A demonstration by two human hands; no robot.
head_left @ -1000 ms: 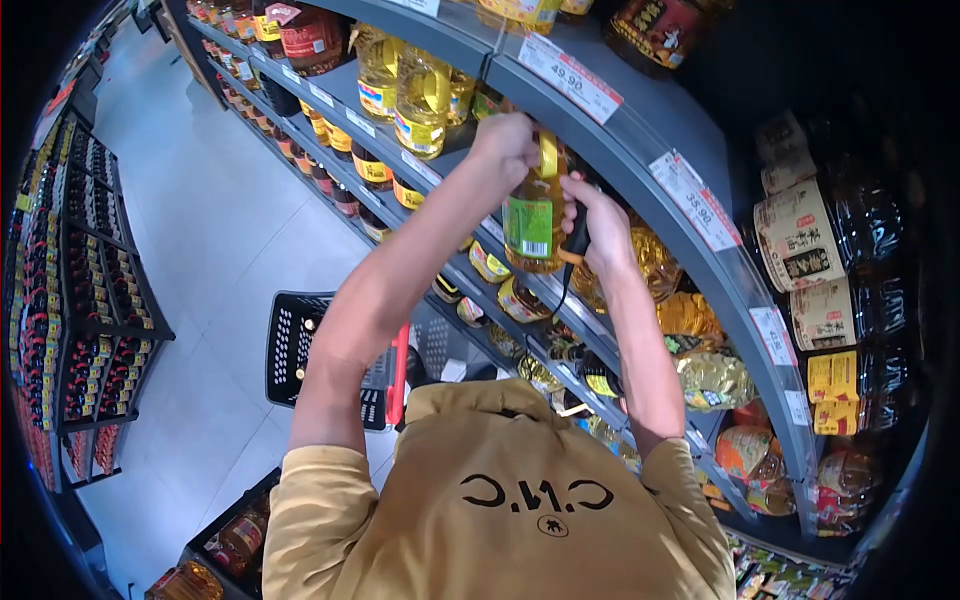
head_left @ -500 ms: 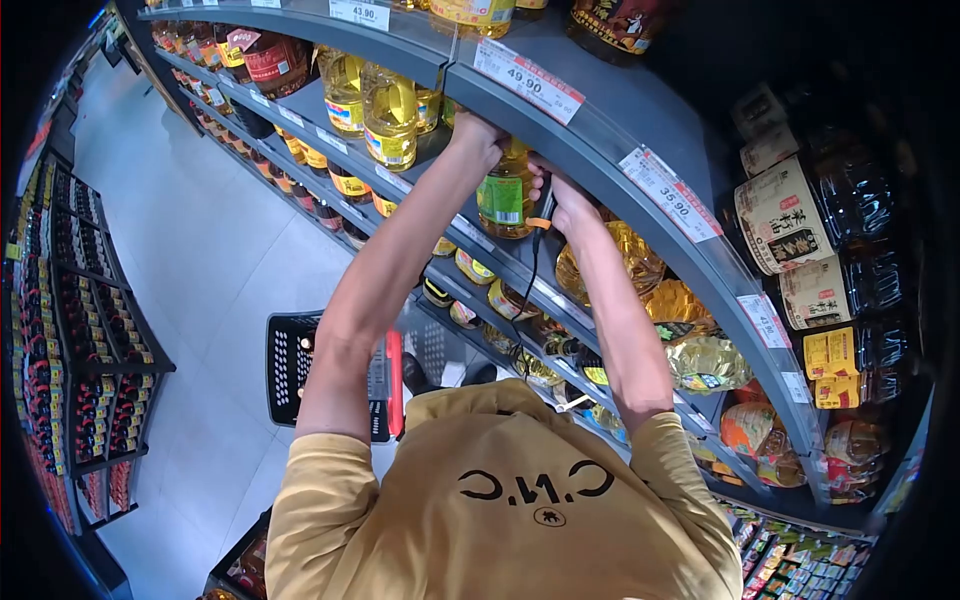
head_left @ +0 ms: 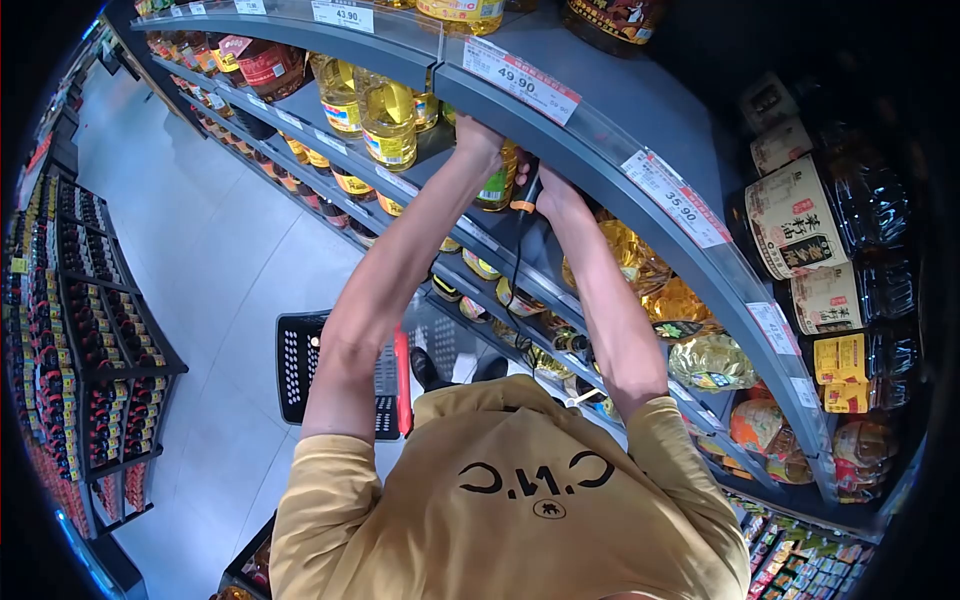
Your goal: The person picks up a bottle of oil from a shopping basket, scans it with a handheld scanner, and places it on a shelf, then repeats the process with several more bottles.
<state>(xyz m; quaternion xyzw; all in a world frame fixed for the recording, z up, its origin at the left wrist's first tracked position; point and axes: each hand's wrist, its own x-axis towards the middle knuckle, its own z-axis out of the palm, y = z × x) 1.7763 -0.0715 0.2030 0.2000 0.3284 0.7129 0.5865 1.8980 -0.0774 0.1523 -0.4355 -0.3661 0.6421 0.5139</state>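
A bottle of yellow cooking oil with a green label [head_left: 496, 187] stands on the shelf, its upper part hidden. My left hand [head_left: 478, 140] is closed at the bottle's upper left side, its fingers mostly hidden by the shelf edge above. To the right of the bottle, my right hand [head_left: 556, 188] has curled fingers around a dark stick-like handheld device [head_left: 531, 182]. This device has an orange band at its lower end, from which a black cord hangs. Its kind I cannot make out. The right fingertips are close to the bottle; whether they touch it is hidden.
Yellow oil bottles [head_left: 387, 120] stand just left. The upper shelf's edge [head_left: 590, 130], with price tags, passes over my hands. Larger oil bottles [head_left: 625, 255] lie to the right. Below is a black shopping basket [head_left: 300, 370] with a red edge. Another shelf rack [head_left: 95, 340] stands across the aisle.
Both hands have moved slightly deeper into the shelf. The green-labelled bottle has shifted inward with them, and less of it shows. The orange-banded device has moved up and left.
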